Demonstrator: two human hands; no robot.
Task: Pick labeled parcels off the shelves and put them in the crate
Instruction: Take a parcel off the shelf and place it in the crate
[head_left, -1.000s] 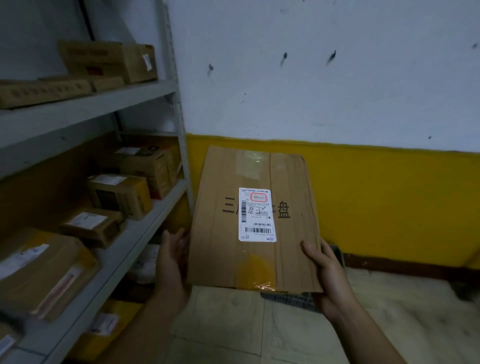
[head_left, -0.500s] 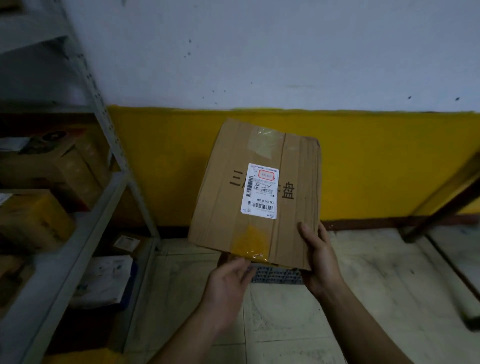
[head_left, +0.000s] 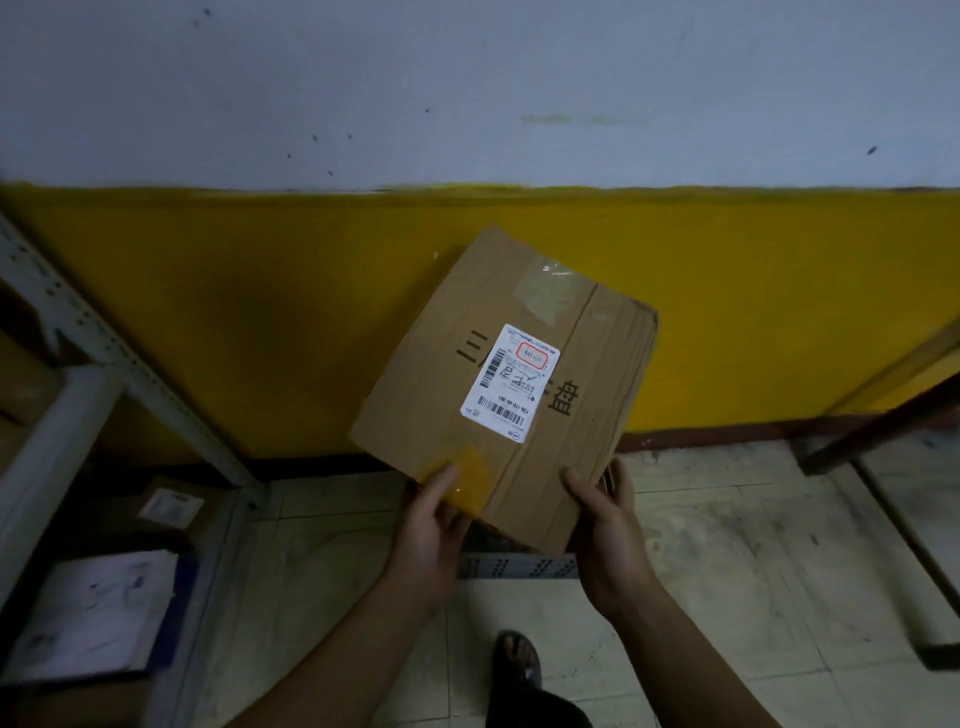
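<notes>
I hold a flat brown cardboard parcel (head_left: 550, 332) in the air in front of the yellow wall band, tilted clockwise, with a white barcode label (head_left: 511, 383) on its top face. My left hand (head_left: 434, 525) grips its near left edge over a patch of yellow tape. My right hand (head_left: 602, 525) grips the near right corner. Under the parcel, between my hands, a strip of the grey perforated crate (head_left: 519, 564) shows on the floor; the rest of it is hidden.
A grey metal shelf rack (head_left: 78, 338) stands at the left, with a white bag parcel (head_left: 93, 613) and a small labelled box (head_left: 169, 506) low down. A dark slanted bar (head_left: 883, 421) stands at right. My sandalled foot (head_left: 517, 660) is on the tiled floor.
The view has swung right, away from the shelves. The parcel has come lower and turned clockwise. My left hand shifted from its left side to its near edge.
</notes>
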